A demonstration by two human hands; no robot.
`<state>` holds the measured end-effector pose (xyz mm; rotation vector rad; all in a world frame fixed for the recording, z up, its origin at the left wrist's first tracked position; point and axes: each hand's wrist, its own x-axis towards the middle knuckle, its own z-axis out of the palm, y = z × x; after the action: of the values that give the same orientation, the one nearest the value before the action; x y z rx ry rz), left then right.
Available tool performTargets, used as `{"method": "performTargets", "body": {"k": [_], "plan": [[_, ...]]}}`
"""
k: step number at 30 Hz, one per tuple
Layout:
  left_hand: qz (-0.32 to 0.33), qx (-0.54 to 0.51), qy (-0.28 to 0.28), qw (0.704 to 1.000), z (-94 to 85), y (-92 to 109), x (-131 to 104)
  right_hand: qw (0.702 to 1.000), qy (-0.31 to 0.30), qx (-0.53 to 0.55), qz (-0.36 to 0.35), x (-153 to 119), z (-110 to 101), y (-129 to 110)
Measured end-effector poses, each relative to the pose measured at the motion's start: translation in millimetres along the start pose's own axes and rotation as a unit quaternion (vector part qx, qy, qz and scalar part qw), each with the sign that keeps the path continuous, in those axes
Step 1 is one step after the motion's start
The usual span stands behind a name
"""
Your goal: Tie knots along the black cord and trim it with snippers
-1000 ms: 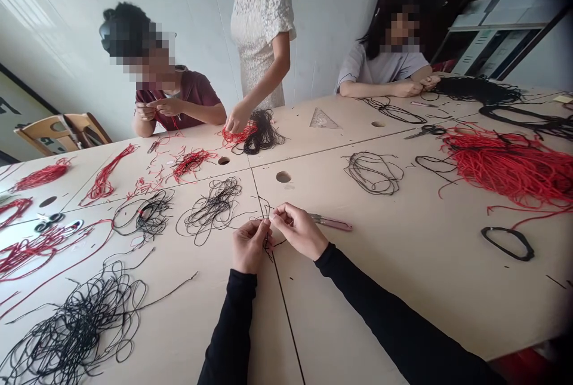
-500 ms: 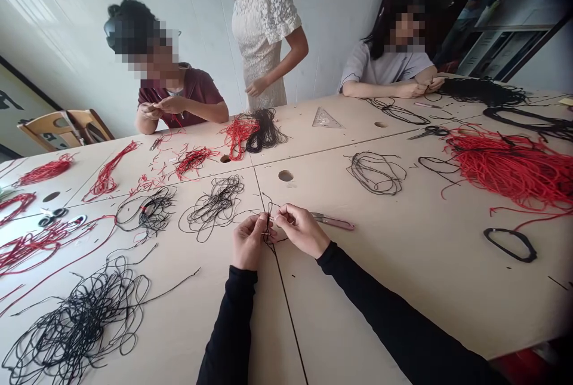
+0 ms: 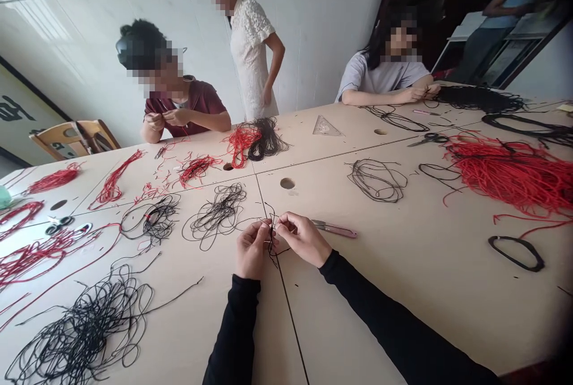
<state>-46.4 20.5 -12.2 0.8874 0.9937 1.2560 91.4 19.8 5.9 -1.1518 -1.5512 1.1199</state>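
standing person at far side has dropped the arm from the red cords. left hand point(image 3: 250, 249) and right hand point(image 3: 303, 238): fingers pinched shut on black cord point(image 3: 271, 242), near centre of desk point(image 3: 403, 289). cord light, limp, likely tangle-prone; grip beside the knot.

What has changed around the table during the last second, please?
The standing person let go of the red and black cords and drew that hand back to the hip. The left hand and right hand stay pinching the black cord.
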Motion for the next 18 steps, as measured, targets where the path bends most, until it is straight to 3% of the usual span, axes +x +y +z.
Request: {"method": "performTargets", "body": {"k": [18], "plan": [[0.007,-0.003,0.004,1.0,2.8,2.3,-2.1,1.0,-0.021,0.006,-0.017,-1.6,1.1,-4.1]]}}
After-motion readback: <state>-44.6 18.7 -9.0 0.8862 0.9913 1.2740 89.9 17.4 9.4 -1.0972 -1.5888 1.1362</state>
